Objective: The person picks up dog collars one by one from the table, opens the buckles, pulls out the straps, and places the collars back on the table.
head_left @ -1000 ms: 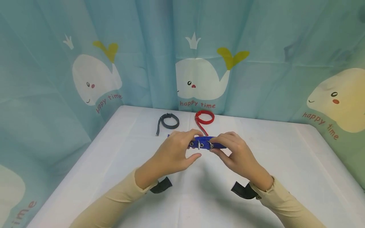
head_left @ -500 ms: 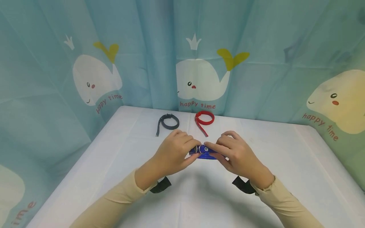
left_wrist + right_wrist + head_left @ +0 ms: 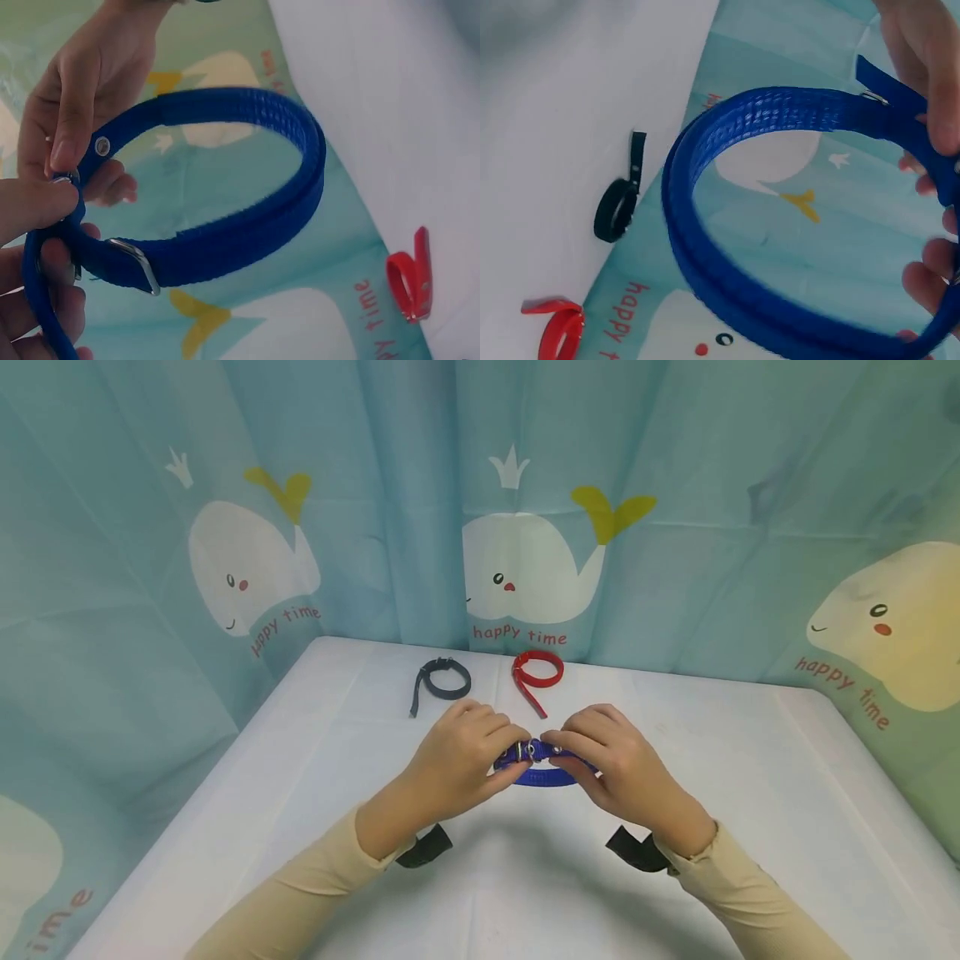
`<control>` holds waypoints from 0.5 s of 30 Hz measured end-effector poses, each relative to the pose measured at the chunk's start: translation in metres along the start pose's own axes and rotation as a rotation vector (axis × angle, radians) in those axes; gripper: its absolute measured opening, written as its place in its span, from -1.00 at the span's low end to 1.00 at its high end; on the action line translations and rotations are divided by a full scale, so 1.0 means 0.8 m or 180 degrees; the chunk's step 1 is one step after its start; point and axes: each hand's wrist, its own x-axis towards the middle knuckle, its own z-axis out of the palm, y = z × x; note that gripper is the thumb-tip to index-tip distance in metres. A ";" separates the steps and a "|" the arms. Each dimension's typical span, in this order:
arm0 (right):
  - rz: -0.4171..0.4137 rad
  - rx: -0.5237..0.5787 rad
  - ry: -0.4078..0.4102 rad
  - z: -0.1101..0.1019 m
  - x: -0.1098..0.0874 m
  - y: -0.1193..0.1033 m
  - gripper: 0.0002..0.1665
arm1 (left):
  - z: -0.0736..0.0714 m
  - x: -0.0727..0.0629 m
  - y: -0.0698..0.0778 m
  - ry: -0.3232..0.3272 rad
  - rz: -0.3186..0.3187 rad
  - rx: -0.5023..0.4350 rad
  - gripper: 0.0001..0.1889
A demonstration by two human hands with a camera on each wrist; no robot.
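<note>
A blue collar (image 3: 543,777) with a metal buckle, a ring and eyelets is held in the air between both hands, forming a loop. My left hand (image 3: 467,762) pinches it near the buckle, thumb below and fingers above. My right hand (image 3: 618,760) grips the same band just to the right, by an eyelet. In the left wrist view the collar's loop (image 3: 251,262) hangs out from the fingertips, with a metal keeper on it. The right wrist view shows the loop (image 3: 682,202) and a free strap end near the left hand (image 3: 930,82). Fingers partly hide the buckle.
On the white table (image 3: 300,760), toward the back, lie a coiled black collar (image 3: 448,693) and a coiled red collar (image 3: 553,682), each with a strap tail pointing forward. A blue curtain (image 3: 420,527) with whale prints hangs behind the table and along both sides.
The blue collar has tilted, so its loop now hangs below the buckle part. My left thumb has come up against the band; it was apart from it a second ago. The black and red collars stay put.
</note>
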 end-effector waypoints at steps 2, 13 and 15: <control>0.0139 0.0107 -0.0064 -0.003 -0.001 0.001 -0.55 | -0.001 0.000 0.000 -0.0021 -0.0033 0.0025 -0.77; 0.0175 0.0065 -0.0083 -0.001 0.004 -0.002 -0.61 | -0.001 0.000 -0.002 -0.0048 -0.0020 0.0061 -0.77; 0.0181 0.0012 -0.0064 -0.002 0.003 0.000 -0.58 | -0.002 -0.002 -0.004 -0.0070 -0.0077 0.0080 -0.76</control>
